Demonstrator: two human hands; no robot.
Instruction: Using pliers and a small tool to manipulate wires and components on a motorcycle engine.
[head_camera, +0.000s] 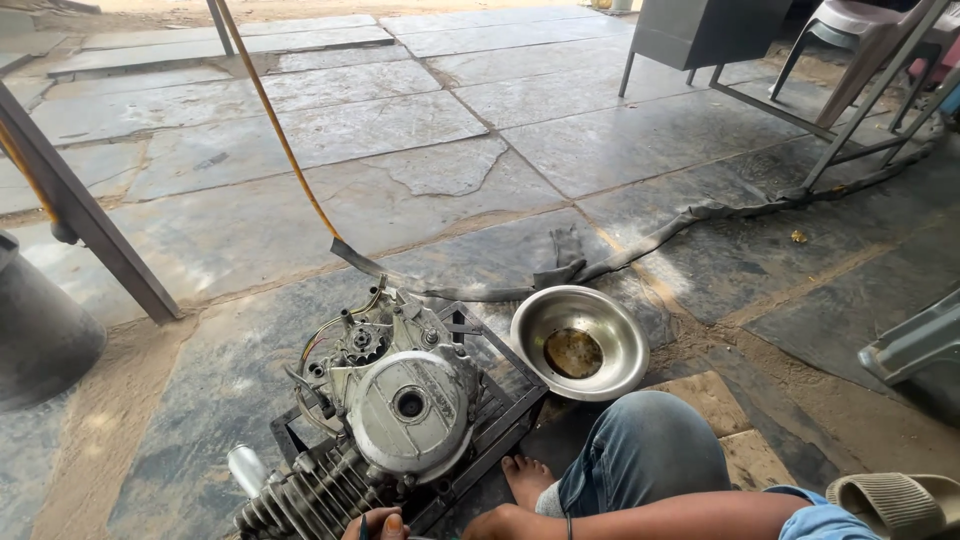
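Observation:
A grey motorcycle engine with a finned cylinder rests on a black metal frame stand on the stone floor. My left hand shows only its fingertips at the bottom edge, just below the engine cover, curled around a thin dark tool. My right hand lies low beside the stand, next to my bare foot; its fingers are cut off by the frame edge. A steel bowl with brown oil in it sits right of the engine.
My bent knee in jeans is behind the right hand. A flat rubber tube and a yellow hose trail over the floor. A dark drum stands left; metal table legs, chairs and a sandal are right.

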